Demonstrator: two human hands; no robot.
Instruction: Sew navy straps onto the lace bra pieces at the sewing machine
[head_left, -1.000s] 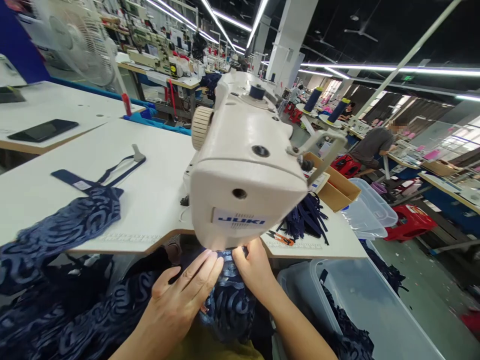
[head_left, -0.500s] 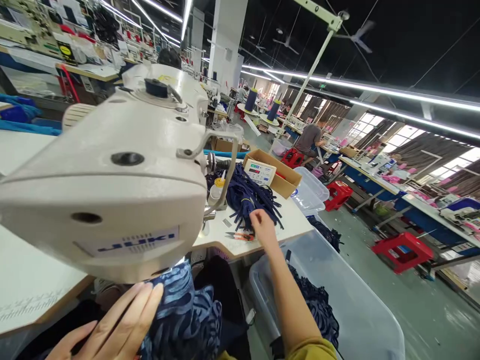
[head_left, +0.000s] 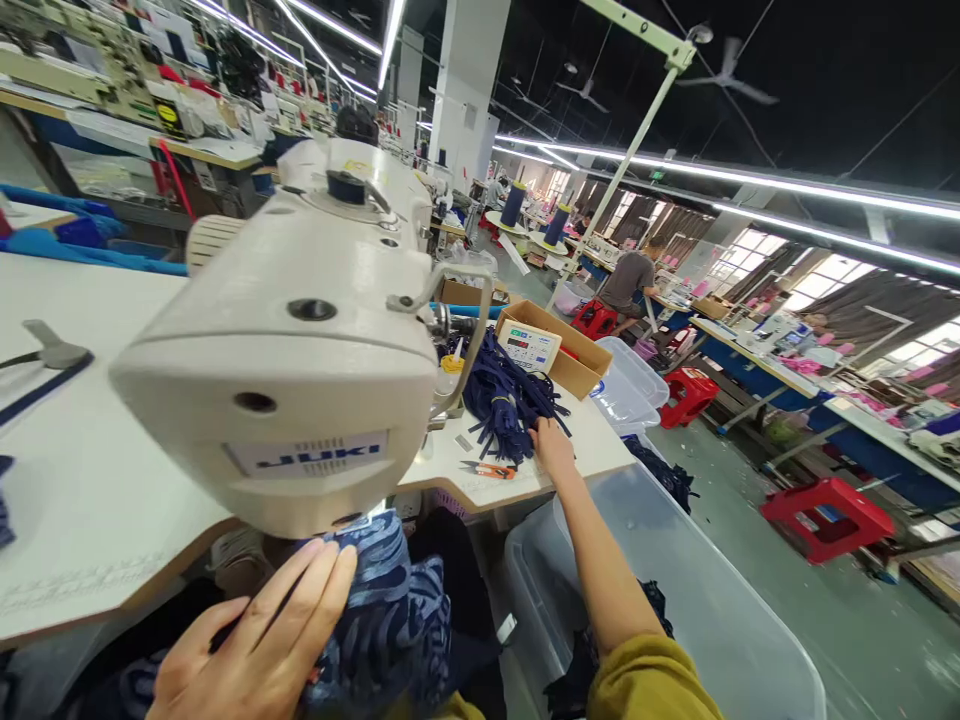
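Left fingers [head_left: 330, 598] lie straight on fabric [head_left: 379, 565]; right fingers [head_left: 549, 442], grip unclear, touch strips [head_left: 502, 415] on workshop tabletop [head_left: 602, 435].

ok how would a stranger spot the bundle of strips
Find the white sewing machine. Right of it, in front of the cardboard box, lies the bundle of strips, with the right hand at its edge. Its many loose, dark blue ends set it apart from the orange snips.
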